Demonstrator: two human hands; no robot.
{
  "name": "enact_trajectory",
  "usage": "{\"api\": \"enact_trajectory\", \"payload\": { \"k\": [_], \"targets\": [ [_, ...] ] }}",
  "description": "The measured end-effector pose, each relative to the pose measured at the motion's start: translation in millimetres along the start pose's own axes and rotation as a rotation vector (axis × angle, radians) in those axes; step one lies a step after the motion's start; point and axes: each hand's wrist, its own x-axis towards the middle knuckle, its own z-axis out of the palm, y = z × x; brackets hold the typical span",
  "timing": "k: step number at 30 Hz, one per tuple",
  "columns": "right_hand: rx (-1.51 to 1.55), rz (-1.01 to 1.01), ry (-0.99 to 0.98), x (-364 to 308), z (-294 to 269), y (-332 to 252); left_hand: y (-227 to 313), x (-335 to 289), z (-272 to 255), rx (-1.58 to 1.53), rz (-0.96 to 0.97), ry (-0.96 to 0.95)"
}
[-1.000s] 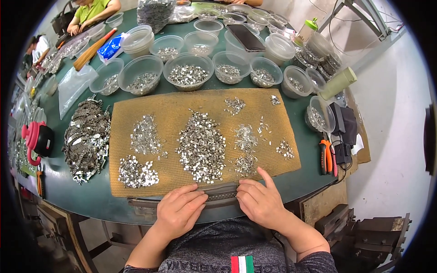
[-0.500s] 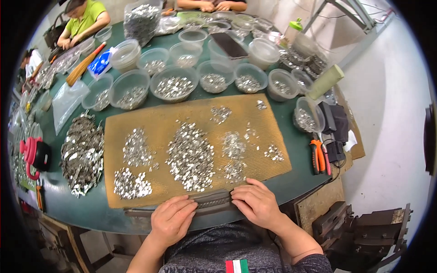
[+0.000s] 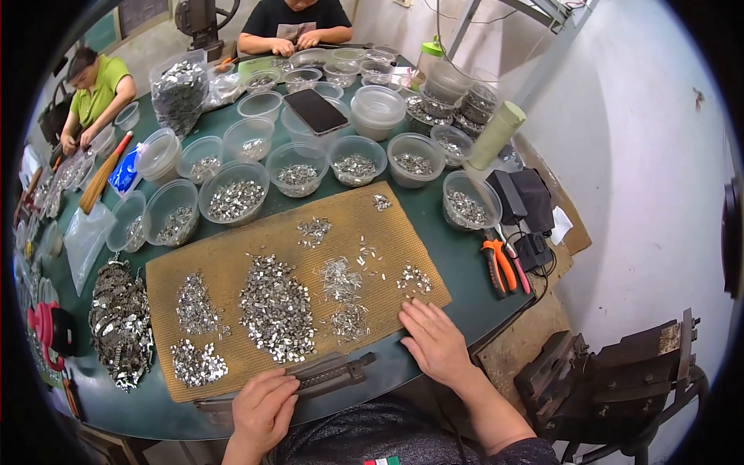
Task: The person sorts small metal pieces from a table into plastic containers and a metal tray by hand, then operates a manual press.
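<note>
A dark grooved bar (image 3: 333, 376) lies along the near edge of the ribbed tan mat (image 3: 232, 249), with a narrow row of small metal links in its groove. My left hand (image 3: 262, 409) is closed over the bar's left part, its fingers pressed together and the thumb mostly hidden. Off the bar's right end, my right hand (image 3: 435, 341) rests at the mat's near right corner with fingers stretched and nothing visible in them. Just beyond those fingertips is a small scatter of shiny metal pieces (image 3: 414, 280). A large pile of metal pieces (image 3: 277, 308) covers the mat's middle.
Clear plastic bowls (image 3: 236, 192) of metal parts line the mat's far side. A heap of metal links (image 3: 121, 325) lies left, orange-handled pliers (image 3: 497, 267) right. A phone (image 3: 316, 111) rests on bowls. Two people sit across the green table (image 3: 279, 415); a dark machine (image 3: 612, 380) stands lower right.
My right hand has left the bar's right end and moved right and forward to the mat's corner. My left hand stays on the bar. The view has turned.
</note>
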Motion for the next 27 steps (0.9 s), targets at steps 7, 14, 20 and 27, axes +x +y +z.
{"api": "enact_trajectory", "payload": {
  "k": [7,14,20,27],
  "targets": [
    [0.218,0.121,0.208,-7.2,-10.6,21.9,1.0,33.6,-4.4,0.044,0.097,-0.072],
    [0.168,0.202,0.290,11.1,-4.9,43.8,4.9,81.9,6.3,0.152,0.270,-0.191],
    [-0.013,0.113,0.245,25.1,-5.6,38.7,9.1,119.4,29.9,0.163,0.377,-0.229],
    [-0.054,0.126,0.197,31.1,-2.8,36.2,12.6,158.7,79.6,0.114,0.453,-0.329]
  ]
}}
